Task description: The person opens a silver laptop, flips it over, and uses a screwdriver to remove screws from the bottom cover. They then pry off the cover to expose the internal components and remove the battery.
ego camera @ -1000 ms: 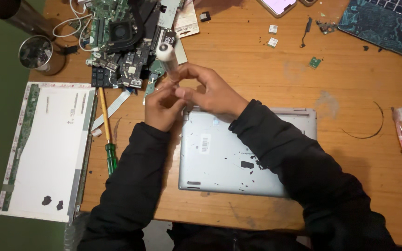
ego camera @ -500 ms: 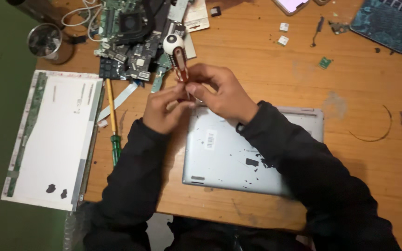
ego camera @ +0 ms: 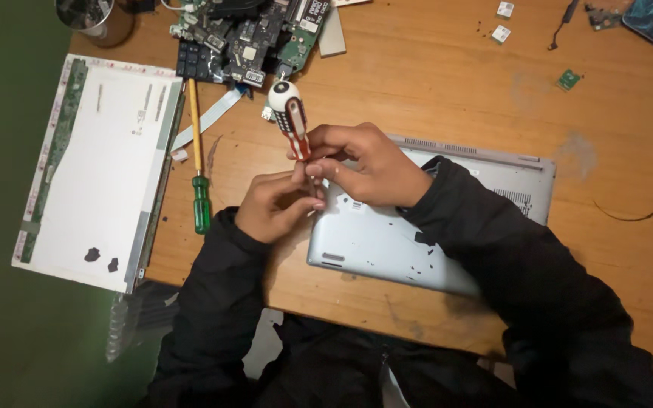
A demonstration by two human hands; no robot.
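While both hands meet over the near-left corner of the upturned silver laptop (ego camera: 447,227), the item in hand is a red-and-white screwdriver (ego camera: 291,117), handle pointing toward the far edge of the table (ego camera: 432,83), shaft hidden in the fingers. Right hand (ego camera: 368,166): fingers closed around the lower handle. Left hand (ego camera: 277,208): fingertips pinched narrowly at the shaft; whether they hold a bit or screw cannot be told. Laptop: lies base-up near the table's near edge, under the right forearm. Left of the hands: a green-handled screwdriver (ego camera: 200,200) lying flat, and a bare display panel (ego camera: 96,166) along the left edge. Far edge: circuit boards (ego camera: 243,38), a metal cup (ego camera: 96,15) at the far-left corner, small loose parts (ego camera: 502,23) to the right. Risk, as judged: a small piece pinched at the tip could slip and fall among the clutter, or the tip could scratch the laptop shell. Against the frame half a second ago, the screwdriver handle stands clearer of the right hand and the hands sit closer to the laptop corner.
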